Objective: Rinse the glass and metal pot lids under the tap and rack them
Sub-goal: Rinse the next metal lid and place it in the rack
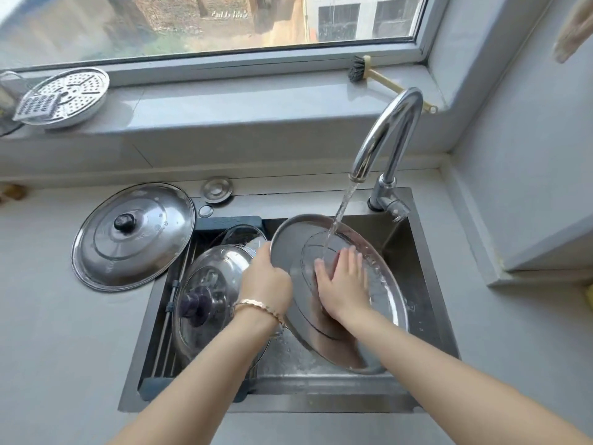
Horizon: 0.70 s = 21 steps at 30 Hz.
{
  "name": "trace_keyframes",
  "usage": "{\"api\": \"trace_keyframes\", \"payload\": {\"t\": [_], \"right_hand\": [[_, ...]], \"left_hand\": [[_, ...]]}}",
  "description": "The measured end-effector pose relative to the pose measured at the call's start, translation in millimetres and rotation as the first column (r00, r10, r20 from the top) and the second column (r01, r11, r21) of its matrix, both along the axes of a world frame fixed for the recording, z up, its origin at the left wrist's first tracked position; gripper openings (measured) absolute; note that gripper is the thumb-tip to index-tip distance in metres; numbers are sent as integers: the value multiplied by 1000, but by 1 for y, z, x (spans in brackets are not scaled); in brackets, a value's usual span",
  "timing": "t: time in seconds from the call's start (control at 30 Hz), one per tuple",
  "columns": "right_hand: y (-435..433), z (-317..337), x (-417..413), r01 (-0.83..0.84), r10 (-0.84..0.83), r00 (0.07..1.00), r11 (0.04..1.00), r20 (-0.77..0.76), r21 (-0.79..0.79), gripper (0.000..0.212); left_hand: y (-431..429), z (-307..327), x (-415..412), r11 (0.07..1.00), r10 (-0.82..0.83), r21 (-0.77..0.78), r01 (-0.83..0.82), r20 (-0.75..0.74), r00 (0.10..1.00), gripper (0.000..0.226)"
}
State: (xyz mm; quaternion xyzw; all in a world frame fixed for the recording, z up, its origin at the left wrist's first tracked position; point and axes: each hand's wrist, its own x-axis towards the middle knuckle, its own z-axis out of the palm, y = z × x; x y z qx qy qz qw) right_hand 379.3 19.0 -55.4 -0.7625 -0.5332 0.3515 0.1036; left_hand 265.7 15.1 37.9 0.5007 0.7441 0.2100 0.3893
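The left grip (266, 277) is clasping the rim of the large metal lid (288, 239) and holding it tilted over the sink (401, 239), so that the water from the tap (388, 133) is falling on its inner face. The right grip (343, 284) is pressing on that face with flat fingers, grasping nothing, probably to rub it clean. A glass lid (208, 284) is standing in the rack (224, 223) and another metal lid (131, 236) is lying on the counter (64, 316) beside it. The held lid's knob is hidden underneath, and I cannot tell how many glass lids the rack is holding.
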Motion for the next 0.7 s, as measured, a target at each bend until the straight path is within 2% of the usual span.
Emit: {"api": "trace_keyframes", "payload": {"t": [0.07, 0.13, 0.23, 0.3, 0.33, 0.37, 0.43, 0.47, 0.5, 0.6, 0.63, 0.7], "right_hand": [[11, 9, -12, -109, 110, 994, 987, -6, 114, 70], [11, 19, -21, -327, 339, 940, 918, -16, 225, 72], [-8, 35, -25, -596, 679, 728, 694, -92, 403, 70], [-9, 34, -12, -698, 785, 620, 555, -5, 453, 64], [-3, 32, -4, -717, 777, 625, 532, 77, 450, 66], [5, 27, 3, -700, 722, 677, 573, 142, 426, 71], [20, 23, 13, -550, 527, 833, 763, 167, 338, 81], [23, 24, 13, -499, 471, 867, 808, 164, 314, 82], [20, 26, 10, -503, 481, 863, 794, 153, 341, 82], [3, 29, -2, -633, 683, 726, 615, 83, 470, 72], [1, 29, -1, -652, 709, 699, 582, 88, 485, 70], [10, 25, 6, -653, 675, 718, 568, 171, 501, 72]], "left_hand": [[-10, -10, 8, 999, 35, 37, -38, 84, 996, 43], [-11, -15, 11, 987, 118, 102, -127, 84, 989, 31], [-4, -16, 2, 958, 172, 208, -196, 131, 976, 26], [-1, -16, -3, 950, 159, 241, -197, 166, 973, 33], [-1, -15, -4, 951, 141, 252, -179, 164, 976, 36], [-1, -14, -3, 954, 116, 259, -152, 147, 982, 38], [-2, -15, 1, 959, 75, 261, -108, 131, 989, 36], [-3, -15, 3, 959, 67, 263, -103, 140, 988, 34], [-3, -15, 4, 958, 64, 266, -103, 150, 987, 33], [-3, -16, 5, 958, 73, 262, -118, 176, 982, 34], [-3, -16, 4, 957, 73, 263, -121, 183, 980, 34], [-3, -15, 5, 955, 58, 278, -102, 164, 985, 35]]}}
